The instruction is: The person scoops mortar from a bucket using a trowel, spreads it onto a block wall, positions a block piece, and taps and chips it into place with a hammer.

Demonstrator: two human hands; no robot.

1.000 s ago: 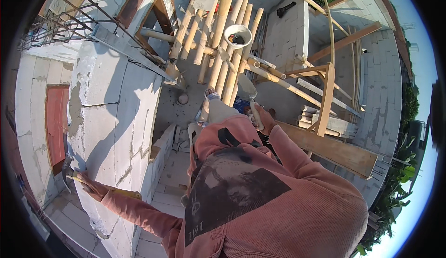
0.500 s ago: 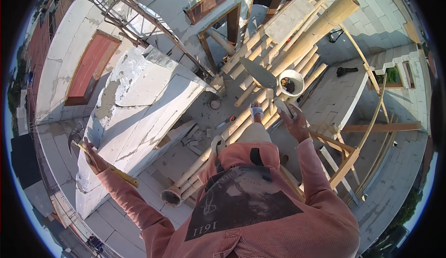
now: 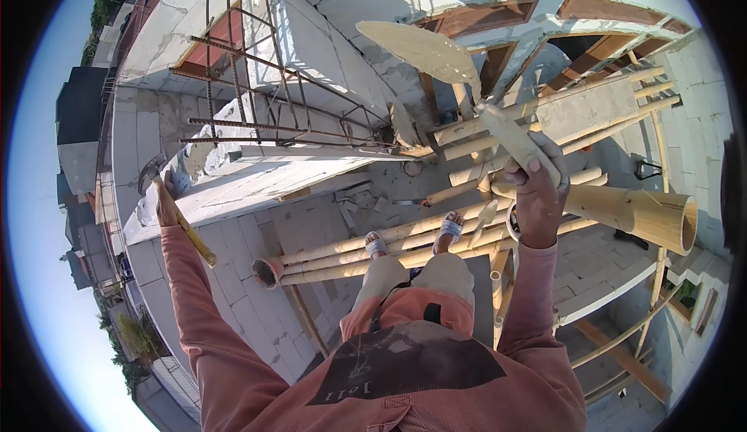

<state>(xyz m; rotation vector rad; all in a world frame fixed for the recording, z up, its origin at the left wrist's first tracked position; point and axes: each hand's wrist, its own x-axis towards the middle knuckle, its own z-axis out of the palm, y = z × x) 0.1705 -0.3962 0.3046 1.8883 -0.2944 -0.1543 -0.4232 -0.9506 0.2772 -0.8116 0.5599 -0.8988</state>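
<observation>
My right hand (image 3: 542, 199) is closed around the pale handle of a pointing trowel (image 3: 420, 49). The leaf-shaped blade, smeared with dried mortar, is raised and points up and to the left. Out at the left, my left hand (image 3: 166, 208) grips a yellow-handled hammer (image 3: 194, 237); its dark head is partly hidden beside the wall top. Next to that hand runs a white block wall (image 3: 264, 179) with rough mortar on its end. A white bucket (image 3: 510, 220) shows only a sliver of rim behind my right wrist.
My feet, in sandals, stand on bamboo poles (image 3: 350, 253) laid side by side above a lower floor. A steel rebar cage (image 3: 288, 90) juts over the wall. A thick bamboo pole (image 3: 622, 208) lies at right, and a grey board (image 3: 587, 111) rests on poles farther back.
My view has swung left. The trowel has come up higher and nearer, its blade now above the poles. My left hand still holds the hammer by the wall.
</observation>
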